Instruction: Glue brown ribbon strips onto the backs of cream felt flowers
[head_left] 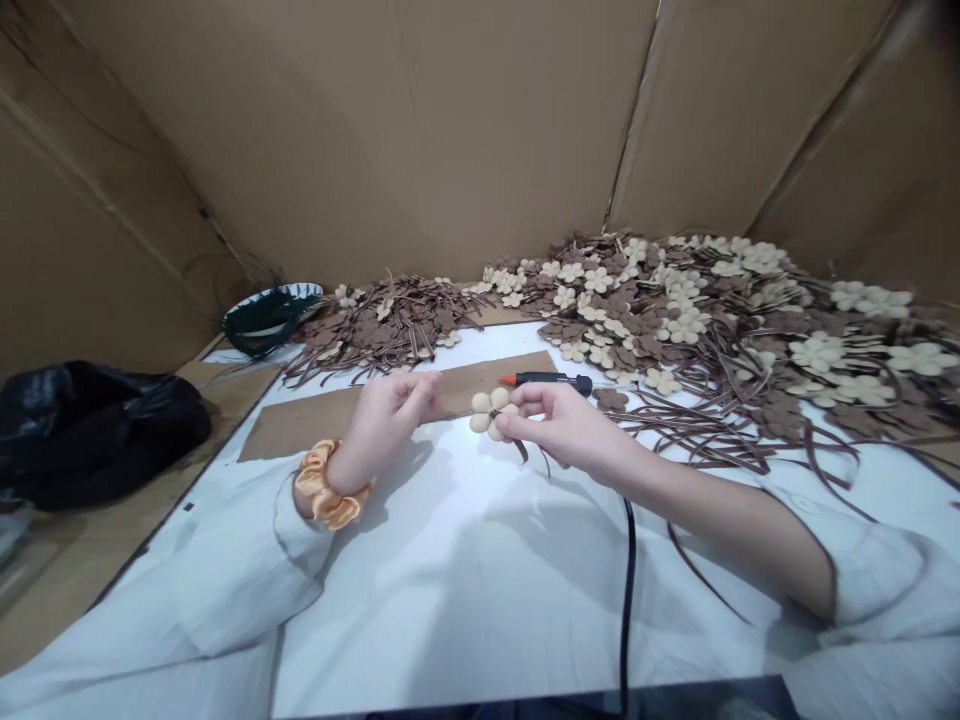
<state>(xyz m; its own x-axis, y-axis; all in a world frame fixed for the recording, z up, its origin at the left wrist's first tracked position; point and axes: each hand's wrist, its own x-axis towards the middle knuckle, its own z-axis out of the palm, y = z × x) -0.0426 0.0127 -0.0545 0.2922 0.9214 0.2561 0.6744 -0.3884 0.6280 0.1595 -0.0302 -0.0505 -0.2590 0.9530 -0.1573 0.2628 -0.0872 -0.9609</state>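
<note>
Between the thumb and fingers of my right hand (559, 425) is a cream fabric flower (490, 414) with rounded petals and thin brown strips hanging below it. My left hand (386, 422), an orange scrunchie (330, 490) at its wrist, is closed to the left of the flower. Its fingertips are slightly blurred, and whatever they may hold is hidden. Just behind my right hand lies a black pen-like tool (551, 380) with an orange end. A flat cardboard strip (300, 425) runs across the white table surface (450, 600) behind both hands.
Brown and cream flowers are heaped at the back right (675, 290), with a smaller brown heap (375, 325) at the back left. A dark green basket-like container (262, 320) and a black plastic bag (105, 430) sit left. A black cable (627, 600) crosses the front. Cardboard walls (375, 130) enclose the back.
</note>
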